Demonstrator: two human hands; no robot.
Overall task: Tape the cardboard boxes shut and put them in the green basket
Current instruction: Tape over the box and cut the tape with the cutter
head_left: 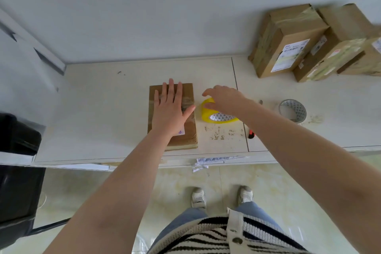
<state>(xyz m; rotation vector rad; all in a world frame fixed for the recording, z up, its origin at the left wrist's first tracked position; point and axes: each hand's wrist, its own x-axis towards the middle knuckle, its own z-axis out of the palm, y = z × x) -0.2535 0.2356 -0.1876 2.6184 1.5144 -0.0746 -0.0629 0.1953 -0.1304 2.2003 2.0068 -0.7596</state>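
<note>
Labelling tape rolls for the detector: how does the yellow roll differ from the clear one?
The yellow roll lies beside the flat box, under the right hand, whose fingers reach over it; the clear roll sits alone further right, untouched. The yellow roll's tape is bright yellow; the clear roll's looks greyish and see-through. The yellow roll is partly hidden by the hand; the clear roll shows whole. Both lie flat on the counter and show a white patterned core.

L hand [171,105] flat, fingers straight (thumb out); R hand [223,98] reaching, fingers loosely curled

Packing area, taped parcels [305,41], tape rolls [292,110]
</note>
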